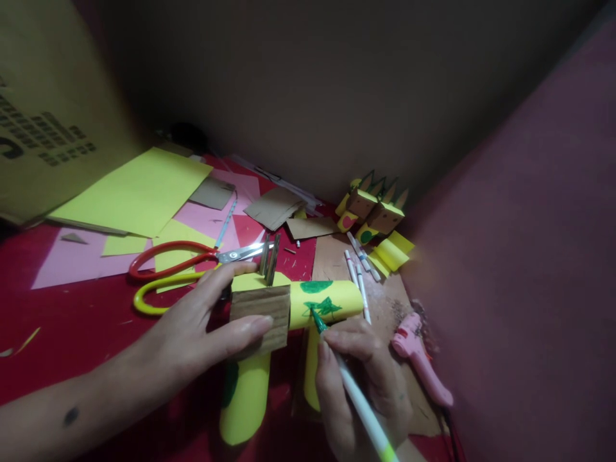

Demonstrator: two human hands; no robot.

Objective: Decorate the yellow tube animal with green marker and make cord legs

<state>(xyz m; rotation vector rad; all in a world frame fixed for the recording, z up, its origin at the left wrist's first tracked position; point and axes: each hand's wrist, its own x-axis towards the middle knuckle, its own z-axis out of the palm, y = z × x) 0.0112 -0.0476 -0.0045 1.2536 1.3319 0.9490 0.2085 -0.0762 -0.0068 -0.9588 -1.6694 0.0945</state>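
Note:
My left hand [212,321] grips a papercraft piece made of yellow paper tubes [351,300] and a brown cardboard block [260,311], thumb on the block's face and fingers at its upper edge. Two thin cardboard strips stick up from the block. Another yellow tube [245,398] hangs below, with a dark green spot on its side. In my right hand [360,378] is a white-barrelled green marker [353,388], held like a pen. Its tip touches the tube beside a partly coloured green star [325,307]. A filled green patch shows above the star.
Red-and-yellow scissors [178,256] lie left, near yellow paper [144,186] and pink sheets. Cardboard scraps [274,206] lie behind. Small spiked cardboard figures [375,205], several white markers [359,276] and a pink glue gun [421,359] are at right.

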